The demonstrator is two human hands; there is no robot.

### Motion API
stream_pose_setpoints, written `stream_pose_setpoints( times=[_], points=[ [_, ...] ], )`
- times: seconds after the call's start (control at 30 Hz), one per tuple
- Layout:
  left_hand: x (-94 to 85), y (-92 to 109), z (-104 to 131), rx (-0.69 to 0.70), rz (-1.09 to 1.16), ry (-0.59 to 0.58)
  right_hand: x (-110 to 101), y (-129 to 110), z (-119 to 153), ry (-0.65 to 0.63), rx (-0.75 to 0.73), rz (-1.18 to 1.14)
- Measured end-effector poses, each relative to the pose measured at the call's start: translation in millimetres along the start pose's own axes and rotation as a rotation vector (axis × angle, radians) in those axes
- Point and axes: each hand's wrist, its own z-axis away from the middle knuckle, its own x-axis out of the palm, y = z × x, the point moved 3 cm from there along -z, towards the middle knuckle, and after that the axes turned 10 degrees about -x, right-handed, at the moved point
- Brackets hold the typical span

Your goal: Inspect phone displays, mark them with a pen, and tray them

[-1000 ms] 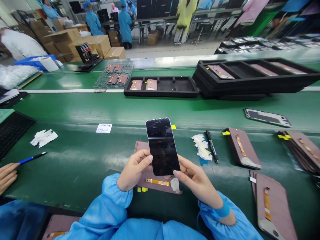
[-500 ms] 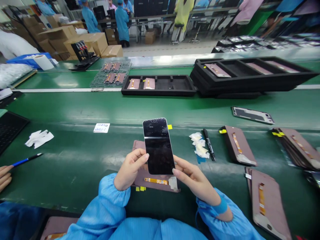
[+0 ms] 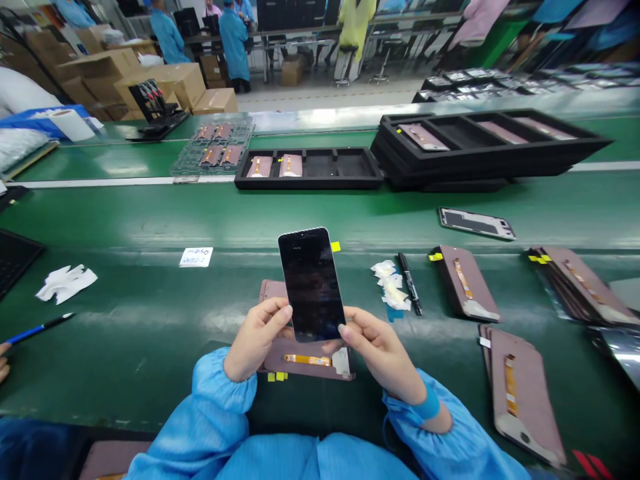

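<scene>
A phone screen (image 3: 311, 283) with a black front and a thin pale rim is held up, face toward me and tilted slightly. My left hand (image 3: 257, 333) pinches its lower left edge. On the lower right corner, the thumb and fingers of my right hand (image 3: 381, 347) are closed. A yellow tab (image 3: 335, 247) sticks out at the upper right edge. Beneath, a pinkish-brown panel (image 3: 273, 361) with an orange flex cable (image 3: 307, 360) lies on the green bench, partly hidden by the screen and hands. Yellow tabs (image 3: 277, 377) show at its near edge.
Stacked pinkish panels (image 3: 467, 283) lie to the right, with more (image 3: 525, 393) nearer me. Beside crumpled tape (image 3: 391, 285) is a black marker (image 3: 410, 283). Black trays (image 3: 310, 181) stand at the back. At left are a paper label (image 3: 196, 257) and another person's hand (image 3: 4, 363) with a blue pen (image 3: 40, 328).
The view has shifted a little, so the bench things sit further left. The screen is raised slightly, still in both hands. The other person's hand at left has drawn partly out of view.
</scene>
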Motion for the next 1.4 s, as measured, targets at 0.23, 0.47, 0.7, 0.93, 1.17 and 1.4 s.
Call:
stream_pose_setpoints(
  times=[0.23,0.47,0.7,0.93,1.17,1.4],
  points=[
    [8.5,4,3,0.007,-0.290,-0.055,-6,6,-2,0.106,0.012,-0.073],
    [12.3,8,4,0.027,-0.315,-0.018,-3,3,-3,0.138,0.007,-0.130],
    [11.3,9,5,0.049,-0.301,-0.010,-3,1,-3,0.101,-0.027,-0.181],
    [13.4,4,6,0.062,-0.255,0.015,-2,5,-1,0.061,-0.016,-0.018],
    [15.0,-4,6,0.042,-0.261,0.046,0,6,1,0.143,-0.009,0.116],
    [12.9,1,5,0.038,-0.248,0.022,-1,6,2,0.136,0.014,-0.014]
  ],
)
